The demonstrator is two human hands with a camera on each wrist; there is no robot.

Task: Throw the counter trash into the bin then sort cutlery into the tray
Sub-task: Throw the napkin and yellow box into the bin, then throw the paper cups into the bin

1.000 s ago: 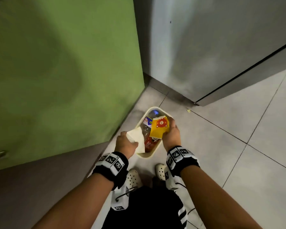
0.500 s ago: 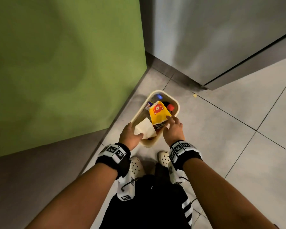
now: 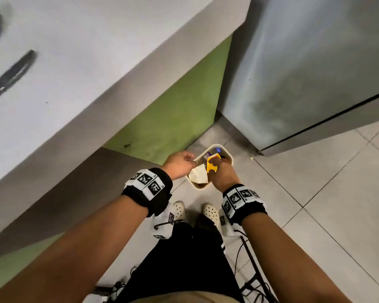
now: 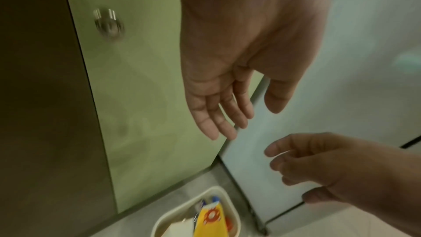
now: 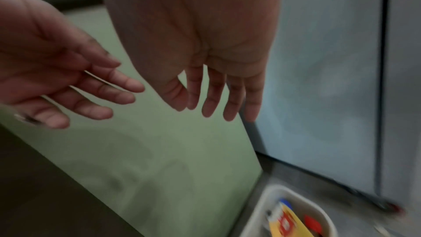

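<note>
Hovering over the bin [image 3: 198,186] — both hands emptied, fingers loosely spread.
The left hand [image 3: 179,164] is seen at 10 o'clock of the bin, the right hand [image 3: 222,174] at 4 o'clock; the yellow carton [image 3: 212,165] and white paper [image 3: 198,174] are lodged inside — nothing is gripped.

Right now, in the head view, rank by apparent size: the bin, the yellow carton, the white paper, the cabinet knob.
1. bin
2. white paper and yellow carton: alike, both partly hidden, so unranked
3. cabinet knob

Your tiled floor [image 3: 315,193] carries the cream bin [image 3: 229,158] at twelve o'clock from your feet. On the bench [image 3: 96,62], at ten o'clock, lies a blurred dark utensil [image 3: 11,75].
</note>
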